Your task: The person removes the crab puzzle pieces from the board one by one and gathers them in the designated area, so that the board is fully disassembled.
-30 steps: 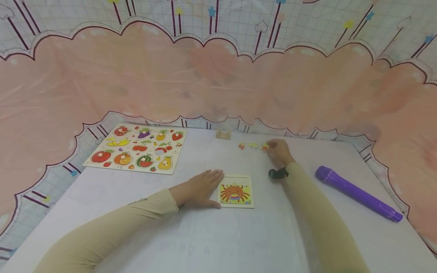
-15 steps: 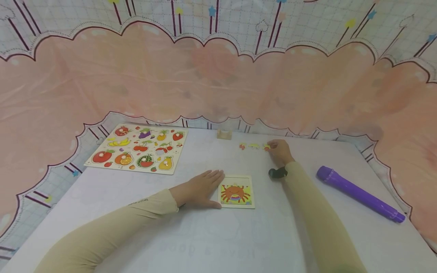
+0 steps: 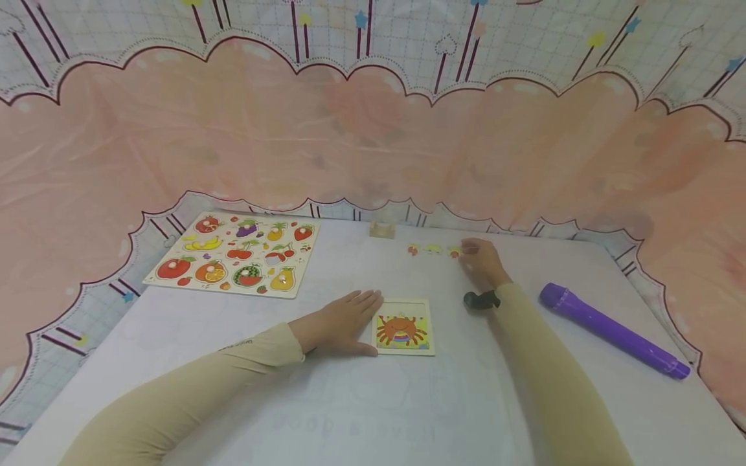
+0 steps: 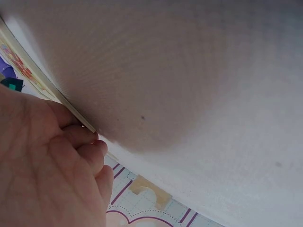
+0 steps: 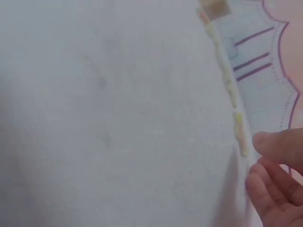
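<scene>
In the head view my left hand (image 3: 344, 323) lies at the left side of a square wooden crab puzzle (image 3: 402, 331). Its fingers are straight, the thumb spread along the near corner. The left wrist view shows the fingertips against the edge of the board (image 4: 71, 108). Farther back, my right hand (image 3: 482, 259) hovers just right of a row of small puzzle pieces. The nearest of these, a red and yellow piece (image 3: 454, 252), lies on the table. In the right wrist view a gap separates thumb and fingers from that piece (image 5: 240, 135), and nothing sits between them.
A fruit peg puzzle (image 3: 233, 255) lies at the back left. A small notched wooden block (image 3: 382, 230) stands near the far edge. To the right is a purple tube with a wider end (image 3: 612, 330). A patterned curtain (image 3: 373, 142) hangs behind the white table (image 3: 361, 414).
My right hand has drawn slightly to the right, off the rightmost piece, which stays in the row. The left hand and the crab puzzle have kept their place.
</scene>
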Tool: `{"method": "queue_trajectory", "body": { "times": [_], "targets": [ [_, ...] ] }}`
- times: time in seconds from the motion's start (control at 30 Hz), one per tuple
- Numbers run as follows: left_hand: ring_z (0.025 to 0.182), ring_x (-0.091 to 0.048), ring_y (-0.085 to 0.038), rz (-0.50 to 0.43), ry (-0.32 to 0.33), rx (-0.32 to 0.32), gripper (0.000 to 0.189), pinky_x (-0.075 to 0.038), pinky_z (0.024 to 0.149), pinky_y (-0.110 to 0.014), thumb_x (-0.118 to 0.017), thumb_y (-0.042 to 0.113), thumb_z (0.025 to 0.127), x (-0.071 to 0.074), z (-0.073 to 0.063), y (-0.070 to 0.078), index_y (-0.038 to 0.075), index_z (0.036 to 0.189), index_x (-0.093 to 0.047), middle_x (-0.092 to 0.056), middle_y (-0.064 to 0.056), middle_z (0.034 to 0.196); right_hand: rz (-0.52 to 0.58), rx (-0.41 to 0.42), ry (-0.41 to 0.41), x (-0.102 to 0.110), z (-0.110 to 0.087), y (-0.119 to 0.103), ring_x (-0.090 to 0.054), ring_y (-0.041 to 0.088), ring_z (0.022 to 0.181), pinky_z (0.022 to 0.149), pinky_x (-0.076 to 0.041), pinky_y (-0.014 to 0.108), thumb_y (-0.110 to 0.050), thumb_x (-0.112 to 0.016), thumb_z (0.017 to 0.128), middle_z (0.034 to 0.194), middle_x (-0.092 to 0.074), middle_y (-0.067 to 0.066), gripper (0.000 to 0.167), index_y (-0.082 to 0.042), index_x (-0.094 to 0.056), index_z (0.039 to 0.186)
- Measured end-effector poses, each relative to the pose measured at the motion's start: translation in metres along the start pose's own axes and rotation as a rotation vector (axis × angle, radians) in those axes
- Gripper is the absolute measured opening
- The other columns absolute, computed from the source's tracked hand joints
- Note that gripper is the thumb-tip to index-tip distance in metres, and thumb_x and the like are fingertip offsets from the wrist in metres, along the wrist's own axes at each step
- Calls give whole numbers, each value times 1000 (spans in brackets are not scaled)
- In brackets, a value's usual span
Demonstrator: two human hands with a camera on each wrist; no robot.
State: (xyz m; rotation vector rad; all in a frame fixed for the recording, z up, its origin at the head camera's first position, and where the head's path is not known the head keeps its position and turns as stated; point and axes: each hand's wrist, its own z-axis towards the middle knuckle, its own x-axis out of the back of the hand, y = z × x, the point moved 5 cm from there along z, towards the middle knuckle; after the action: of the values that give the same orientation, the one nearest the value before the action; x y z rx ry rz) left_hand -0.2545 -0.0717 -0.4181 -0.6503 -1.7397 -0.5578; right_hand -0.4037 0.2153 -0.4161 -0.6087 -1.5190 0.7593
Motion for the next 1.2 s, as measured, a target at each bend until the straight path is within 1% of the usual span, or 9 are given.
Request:
{"method": "queue_trajectory", "body": {
  "times": [0.17, 0.27, 0.4, 0.53, 0.7, 0.93, 1.07, 1.2],
  "targets": [
    [148, -11, -21, -14, -6, -1, 98, -12, 121, -37, -49, 69, 83, -1, 0, 1, 9, 151, -14, -11, -7, 160, 49, 80, 19, 3, -21, -12, -45, 40, 127, 109, -37, 49, -5, -56, 90, 137, -47, 27, 48, 7, -42, 135],
    [148, -10, -21, -18, -9, -3, 98, -12, 121, -37, -49, 69, 83, -1, -1, 0, 8, 151, -14, -11, -7, 160, 43, 147, 34, 3, -37, -26, -46, 41, 126, 107, -39, 49, -4, -58, 89, 136, -47, 28, 49, 7, -42, 134],
    [148, -10, -21, -26, -10, 2, 98, -12, 121, -37, -50, 68, 83, -1, -2, -1, 9, 152, -13, -10, -6, 160, 27, 202, 43, 1, -56, -43, -48, 40, 124, 106, -41, 48, -3, -61, 87, 135, -49, 26, 50, 5, -44, 133],
    [148, -10, -20, -17, -1, 6, 97, -12, 121, -37, -50, 68, 83, -1, -2, -2, 10, 152, -13, -11, -6, 160, 1, 226, 37, -3, -70, -54, -49, 38, 124, 105, -42, 47, -5, -64, 86, 134, -51, 23, 50, 2, -46, 132],
    [148, -11, -20, -10, -1, 7, 98, -12, 121, -37, -50, 68, 83, -2, -2, -1, 9, 151, -14, -12, -6, 160, -5, 278, 29, -8, -88, -64, -51, 37, 121, 103, -44, 47, -4, -65, 85, 130, -54, 22, 49, 1, -48, 131],
    [148, -10, -20, 0, -6, 3, 97, -12, 121, -37, -48, 69, 83, -4, 0, -2, 10, 152, -13, -11, -6, 160, -12, 370, 0, -24, -110, -77, -55, 34, 118, 99, -48, 44, -4, -69, 82, 125, -59, 20, 49, 1, -51, 128],
    [148, -10, -20, -3, -3, -1, 97, -12, 121, -37, -48, 69, 83, -2, 1, -2, 9, 152, -13, -11, -6, 160, -22, 423, -29, -37, -120, -84, -57, 33, 114, 96, -50, 43, -3, -70, 81, 122, -61, 20, 47, 2, -53, 125],
    [148, -10, -20, -6, -3, 0, 97, -12, 121, -37, -49, 69, 83, -1, 0, -1, 9, 152, -14, -12, -6, 160, -20, 457, -74, -51, -127, -92, -59, 34, 111, 94, -51, 44, -2, -69, 81, 120, -62, 20, 46, 3, -53, 124]
  ]
}}
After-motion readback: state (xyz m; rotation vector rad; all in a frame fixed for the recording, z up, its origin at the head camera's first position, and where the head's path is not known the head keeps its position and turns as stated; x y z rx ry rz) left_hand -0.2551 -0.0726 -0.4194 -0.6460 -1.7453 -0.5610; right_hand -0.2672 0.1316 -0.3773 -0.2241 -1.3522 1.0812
